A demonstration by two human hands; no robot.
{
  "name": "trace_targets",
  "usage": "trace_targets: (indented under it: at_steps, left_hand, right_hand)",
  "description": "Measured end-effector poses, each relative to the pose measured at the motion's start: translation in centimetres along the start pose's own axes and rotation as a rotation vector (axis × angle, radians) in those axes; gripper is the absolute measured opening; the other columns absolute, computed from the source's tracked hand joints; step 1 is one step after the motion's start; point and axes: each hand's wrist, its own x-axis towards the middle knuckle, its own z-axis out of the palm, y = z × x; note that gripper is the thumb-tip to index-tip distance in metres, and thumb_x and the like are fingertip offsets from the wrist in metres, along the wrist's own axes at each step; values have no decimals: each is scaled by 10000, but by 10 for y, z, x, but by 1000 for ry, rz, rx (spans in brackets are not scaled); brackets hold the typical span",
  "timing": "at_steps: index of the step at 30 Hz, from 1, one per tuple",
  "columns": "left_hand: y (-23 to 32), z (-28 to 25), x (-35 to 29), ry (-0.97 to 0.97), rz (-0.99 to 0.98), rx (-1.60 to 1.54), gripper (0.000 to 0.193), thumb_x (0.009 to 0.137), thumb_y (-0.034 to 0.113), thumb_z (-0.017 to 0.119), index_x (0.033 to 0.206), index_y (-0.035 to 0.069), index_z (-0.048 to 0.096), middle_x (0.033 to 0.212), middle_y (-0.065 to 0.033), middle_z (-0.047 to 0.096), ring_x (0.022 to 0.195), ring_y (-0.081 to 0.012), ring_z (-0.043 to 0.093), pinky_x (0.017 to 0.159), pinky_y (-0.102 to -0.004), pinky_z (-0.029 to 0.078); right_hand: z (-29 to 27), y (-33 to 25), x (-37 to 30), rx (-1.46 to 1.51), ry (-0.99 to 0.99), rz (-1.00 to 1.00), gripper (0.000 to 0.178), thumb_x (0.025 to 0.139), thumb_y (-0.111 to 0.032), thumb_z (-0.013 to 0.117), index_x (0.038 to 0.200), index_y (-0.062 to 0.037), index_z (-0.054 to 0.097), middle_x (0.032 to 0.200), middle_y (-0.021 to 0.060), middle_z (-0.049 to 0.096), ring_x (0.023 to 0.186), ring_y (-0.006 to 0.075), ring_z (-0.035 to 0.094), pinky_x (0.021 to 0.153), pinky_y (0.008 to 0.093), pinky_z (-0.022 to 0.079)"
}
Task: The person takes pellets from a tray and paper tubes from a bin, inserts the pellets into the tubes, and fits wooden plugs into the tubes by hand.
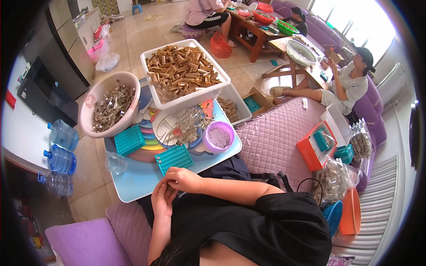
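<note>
My two hands meet in front of my body, just past the near edge of the low table. My left hand [162,203] is palm up, its fingers curled round a small brownish piece [170,188] that is mostly hidden. Over it, my right hand [185,180] is pinched closed at the fingertips; what it grips is too small to make out. Closest to the hands is a teal tray with rows of holes [174,158], with a few small bits along one side. A purple bowl of greyish powder [219,137] stands to its right.
A white tub of brown tube-like pieces [184,73], a pink basin of shiny strips [111,106], a second teal tray [129,139] and a clear plastic cup [116,162] crowd the table. Water jugs [61,158] line the left. A seated person [353,80] works at the right.
</note>
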Motion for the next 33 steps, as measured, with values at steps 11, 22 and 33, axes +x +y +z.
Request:
trace_targets:
  at_steps: [11, 22, 33]
  left_hand:
    - [0, 4, -5, 2, -11, 37, 298, 911, 162, 500, 1170, 16, 505, 1057, -96, 589, 933, -220, 612, 805, -373, 524]
    - [-5, -9, 5, 82, -120, -192, 293, 868, 141, 508, 1139, 30, 516, 1062, -89, 583, 941, -226, 589, 833, -409, 500]
    - [-4, -14, 4, 9, -132, -282, 230, 869, 115, 496, 1081, 38, 542, 1005, -92, 610, 876, -206, 614, 812, -395, 520]
  right_hand:
    - [-3, -5, -2, -21, 22, -69, 119, 750, -51, 592, 869, -41, 585, 812, 111, 581, 765, 307, 592, 665, 378, 487]
    - [-10, 23, 11, 87, 61, 123, 136, 758, -108, 645, 873, -37, 635, 819, 124, 628, 708, 269, 615, 662, 324, 499]
    - [11, 81, 57, -541, -94, -108, 169, 765, -129, 574, 916, -132, 650, 894, 63, 602, 861, 265, 578, 760, 366, 468]
